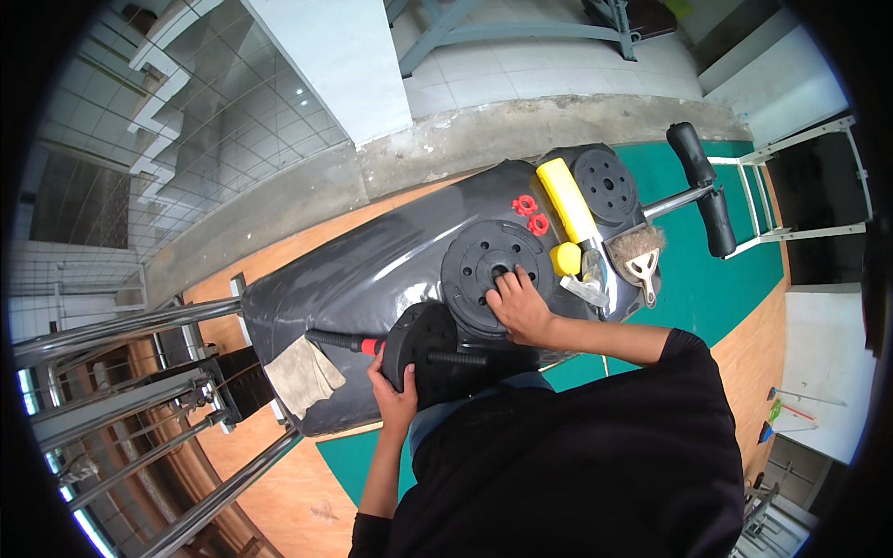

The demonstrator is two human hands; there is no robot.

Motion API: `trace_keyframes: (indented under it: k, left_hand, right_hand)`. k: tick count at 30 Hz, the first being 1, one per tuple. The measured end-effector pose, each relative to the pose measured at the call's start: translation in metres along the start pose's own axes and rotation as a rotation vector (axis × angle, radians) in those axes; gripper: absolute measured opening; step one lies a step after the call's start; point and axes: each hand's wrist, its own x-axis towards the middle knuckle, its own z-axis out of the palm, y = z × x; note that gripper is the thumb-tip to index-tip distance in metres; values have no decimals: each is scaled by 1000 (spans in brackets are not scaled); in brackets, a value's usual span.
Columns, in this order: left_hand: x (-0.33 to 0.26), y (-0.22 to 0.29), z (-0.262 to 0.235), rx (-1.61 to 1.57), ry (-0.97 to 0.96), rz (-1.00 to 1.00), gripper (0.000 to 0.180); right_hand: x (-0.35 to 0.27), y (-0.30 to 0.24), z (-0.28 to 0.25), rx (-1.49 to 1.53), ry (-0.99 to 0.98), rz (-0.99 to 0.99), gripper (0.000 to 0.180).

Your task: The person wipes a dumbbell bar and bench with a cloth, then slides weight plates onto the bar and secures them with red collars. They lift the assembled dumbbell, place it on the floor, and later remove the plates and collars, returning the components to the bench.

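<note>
My left hand grips the edge of a black weight plate, which stands upright on a dumbbell bar. The bar's threaded end sticks out to the right; a red collar and black handle show on the left. My right hand rests on a larger black weight plate lying flat on the bench, its fingers curled at the centre hole. Beyond this plate are two red star-shaped collar nuts. The fingertips of my right hand are partly hidden in the hole.
The padded black bench also holds a beige cloth, yellow bottle, yellow cap, brush and another weight plate. Metal rails stand left, padded rollers right. Green matting lies below.
</note>
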Motion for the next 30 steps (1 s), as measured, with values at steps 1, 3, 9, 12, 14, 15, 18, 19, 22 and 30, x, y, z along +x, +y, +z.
trace_keyframes:
  k: [1, 3, 9, 12, 14, 15, 18, 19, 22, 30]
  left_hand:
    - [0, -1, 1, -12, 7, -1, 52]
    - [1, -2, 1, -3, 2, 8, 52]
    - [1, 2, 0, 71, 3, -1, 52]
    - [-2, -5, 1, 84, 18, -8, 52]
    - [-5, -7, 1, 87, 26, -38, 53]
    - [-6, -6, 0, 94, 27, -59, 53]
    - [-3, -4, 0, 136, 9, -45, 53]
    - [-2, -4, 1, 154, 11, -36, 53]
    - [-2, 1, 0, 195, 18, -34, 52]
    - [-3, 12, 3, 311, 29, -32, 53]
  right_hand:
    - [1, -3, 1, -14, 2, -7, 71]
    - [2, -12, 3, -29, 6, -12, 70]
    - [-3, -7, -7, 195, 140, 55, 52]
    - [-3, 42, -50, 560, 406, 220, 31]
    - [-2, 106, -44, 554, 660, 422, 17]
    - [-7, 136, -43, 400, 607, 664, 18]
    - [-34, 243, 63, 31, 127, 910, 45]
    - [-40, 260, 85, 32, -118, 963, 60]
    - [-51, 280, 130, 151, -83, 609, 100]
    - [-46, 292, 113, 265, 76, 541, 100]
